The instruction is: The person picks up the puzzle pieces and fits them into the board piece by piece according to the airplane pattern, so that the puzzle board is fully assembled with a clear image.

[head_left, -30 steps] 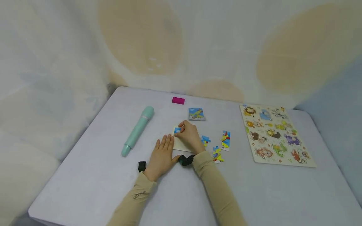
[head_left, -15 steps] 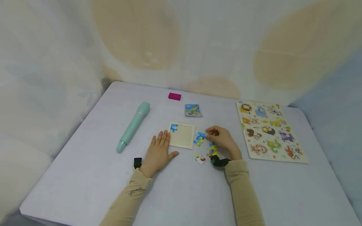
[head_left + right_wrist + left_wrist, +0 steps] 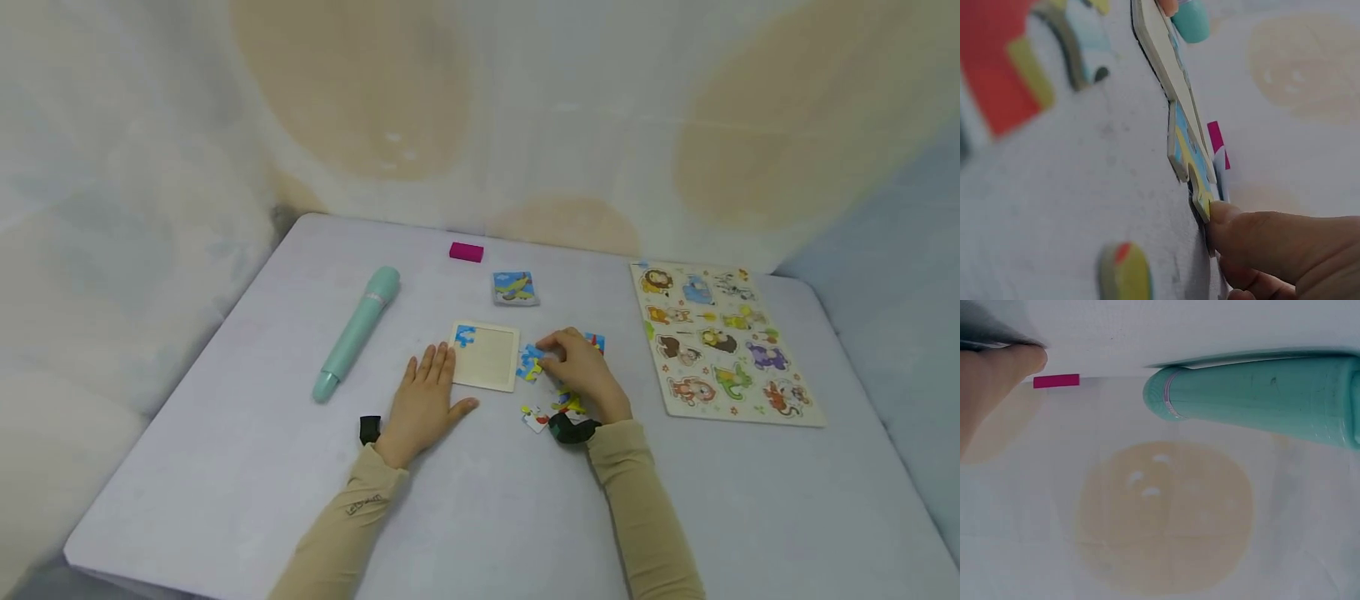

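Observation:
A square wooden puzzle tray [image 3: 486, 385] lies mid-table with one blue jigsaw piece [image 3: 465, 336] in its far left corner. My left hand [image 3: 420, 408] lies flat, fingertips on the tray's left edge. Just right of the tray, my right hand [image 3: 588, 375] pinches a blue-and-yellow jigsaw piece [image 3: 529, 363] by its right side. In the right wrist view the thumb [image 3: 1235, 225] touches that jigsaw piece [image 3: 1188, 147]; the other fingers are partly hidden behind it. Loose pieces lie near this hand: a white-and-red one [image 3: 535, 418], a yellow one [image 3: 567, 398], and another [image 3: 596, 342] partly covered.
Behind the tray lies a small airplane picture packet [image 3: 514, 287], with a magenta block [image 3: 467, 252] farther back. A mint-green cylinder [image 3: 356, 335] lies on the left. At the right is a wooden animal board [image 3: 727, 346]. Fabric [image 3: 555, 125] hangs behind the table.
My right hand has left the tray's far left corner, where a blue jigsaw piece now shows, and moved right to the blue-and-yellow piece. My left hand stays by the tray.

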`<action>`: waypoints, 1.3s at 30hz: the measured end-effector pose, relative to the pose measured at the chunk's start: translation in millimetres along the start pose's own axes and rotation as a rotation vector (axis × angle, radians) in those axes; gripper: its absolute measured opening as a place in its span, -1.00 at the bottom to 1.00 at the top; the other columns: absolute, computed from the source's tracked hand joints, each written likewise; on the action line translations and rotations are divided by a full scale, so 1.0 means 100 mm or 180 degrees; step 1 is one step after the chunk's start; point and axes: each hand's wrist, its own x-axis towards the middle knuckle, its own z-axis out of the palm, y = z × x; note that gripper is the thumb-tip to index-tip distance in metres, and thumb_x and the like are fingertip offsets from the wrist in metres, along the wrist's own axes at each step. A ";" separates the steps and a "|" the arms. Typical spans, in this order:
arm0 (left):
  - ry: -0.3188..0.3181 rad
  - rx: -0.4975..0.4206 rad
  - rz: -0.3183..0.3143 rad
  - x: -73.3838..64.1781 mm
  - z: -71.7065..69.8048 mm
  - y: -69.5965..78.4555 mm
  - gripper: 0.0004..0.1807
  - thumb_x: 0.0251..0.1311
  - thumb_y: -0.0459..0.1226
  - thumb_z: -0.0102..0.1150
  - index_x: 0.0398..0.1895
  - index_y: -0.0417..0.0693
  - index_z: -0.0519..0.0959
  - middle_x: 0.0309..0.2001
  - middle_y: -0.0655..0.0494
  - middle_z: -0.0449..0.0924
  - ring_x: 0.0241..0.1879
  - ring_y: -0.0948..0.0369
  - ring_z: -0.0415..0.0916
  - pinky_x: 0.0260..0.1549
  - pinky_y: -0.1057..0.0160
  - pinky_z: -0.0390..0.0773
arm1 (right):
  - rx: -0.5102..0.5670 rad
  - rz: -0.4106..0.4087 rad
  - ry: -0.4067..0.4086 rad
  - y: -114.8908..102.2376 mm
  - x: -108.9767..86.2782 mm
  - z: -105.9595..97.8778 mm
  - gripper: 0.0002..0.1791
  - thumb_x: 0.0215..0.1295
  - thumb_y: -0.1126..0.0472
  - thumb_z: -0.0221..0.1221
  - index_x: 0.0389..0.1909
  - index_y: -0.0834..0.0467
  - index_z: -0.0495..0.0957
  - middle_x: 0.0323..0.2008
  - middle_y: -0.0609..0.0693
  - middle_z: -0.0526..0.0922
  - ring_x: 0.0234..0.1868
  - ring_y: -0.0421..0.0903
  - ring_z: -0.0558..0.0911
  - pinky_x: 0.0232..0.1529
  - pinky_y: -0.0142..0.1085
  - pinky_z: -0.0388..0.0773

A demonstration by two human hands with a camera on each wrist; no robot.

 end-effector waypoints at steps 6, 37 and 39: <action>-0.0040 0.0003 0.0022 0.00 -0.02 0.02 -0.09 0.32 0.23 -0.10 0.51 -0.18 0.04 0.53 -0.21 -0.07 0.54 -0.10 -0.17 0.48 -0.16 -0.10 | -0.0075 0.0055 -0.0025 -0.04 0.01 0.04 -0.53 0.21 -0.03 0.29 0.05 0.15 0.54 -0.01 0.08 0.51 -0.08 0.00 0.46 -0.03 -0.16 0.47; 0.0006 0.0062 0.0045 -0.04 -0.06 0.04 -0.11 0.33 0.18 -0.05 0.49 -0.26 0.08 0.51 -0.22 0.00 0.53 -0.08 -0.08 0.48 -0.13 -0.04 | -0.0163 0.0089 -0.0022 -0.20 -0.05 0.03 -0.59 0.25 0.13 0.28 0.02 0.27 0.50 0.01 0.18 0.49 0.01 0.08 0.50 0.12 -0.04 0.47; 0.0019 0.0053 0.0048 -0.04 -0.06 0.03 -0.12 0.33 0.17 -0.04 0.48 -0.27 0.09 0.50 -0.23 0.01 0.52 -0.08 -0.06 0.47 -0.13 -0.02 | 0.0015 0.0105 -0.0001 -0.19 -0.04 0.03 -0.65 0.26 0.17 0.27 -0.01 0.25 0.49 -0.03 0.17 0.51 -0.04 0.06 0.51 0.04 -0.11 0.49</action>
